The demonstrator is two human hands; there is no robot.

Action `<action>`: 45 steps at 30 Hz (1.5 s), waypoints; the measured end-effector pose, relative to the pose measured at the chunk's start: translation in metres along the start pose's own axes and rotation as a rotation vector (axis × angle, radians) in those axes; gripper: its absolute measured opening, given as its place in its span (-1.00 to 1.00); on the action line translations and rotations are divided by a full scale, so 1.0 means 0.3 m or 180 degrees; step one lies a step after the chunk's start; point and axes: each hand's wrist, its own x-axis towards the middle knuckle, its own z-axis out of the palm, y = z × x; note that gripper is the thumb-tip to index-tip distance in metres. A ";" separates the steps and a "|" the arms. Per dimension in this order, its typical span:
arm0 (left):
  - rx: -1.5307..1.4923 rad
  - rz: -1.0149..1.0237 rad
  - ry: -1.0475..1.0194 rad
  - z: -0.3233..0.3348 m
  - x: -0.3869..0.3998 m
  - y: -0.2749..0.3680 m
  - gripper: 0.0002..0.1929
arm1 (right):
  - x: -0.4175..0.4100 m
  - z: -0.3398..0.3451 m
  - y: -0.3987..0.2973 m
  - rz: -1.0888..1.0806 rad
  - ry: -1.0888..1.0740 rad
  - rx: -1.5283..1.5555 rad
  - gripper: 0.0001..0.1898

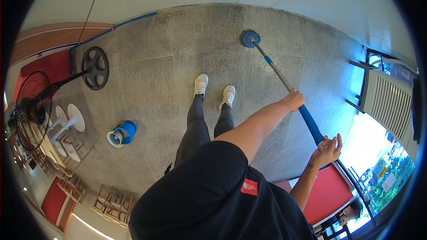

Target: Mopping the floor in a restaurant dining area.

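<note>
A round spin mop with a blue disc head (250,38) and a grey fringe rests on the grey floor near the far wall. Its metal mop handle (280,75) slants down toward me and ends in a blue grip (311,123). My left hand (294,100) is wrapped around the handle just above that grip. At the handle's top end is my right hand (326,150), holding it loosely with some fingers extended. My white shoes (201,84) stand on the floor left of the mop.
A blue mop bucket (126,131) with a pale wringer basket stands on the left. Beyond it are a black pedestal fan (95,68), white table bases (76,117) and stacked wooden chairs (113,203). An air conditioner (388,91) and red seating (328,193) line the right.
</note>
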 end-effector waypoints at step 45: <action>0.0229 -0.0183 0.1144 -0.136 -0.516 -0.135 -0.87 | -0.246 0.114 0.002 0.0321 -0.0953 0.0695 -0.77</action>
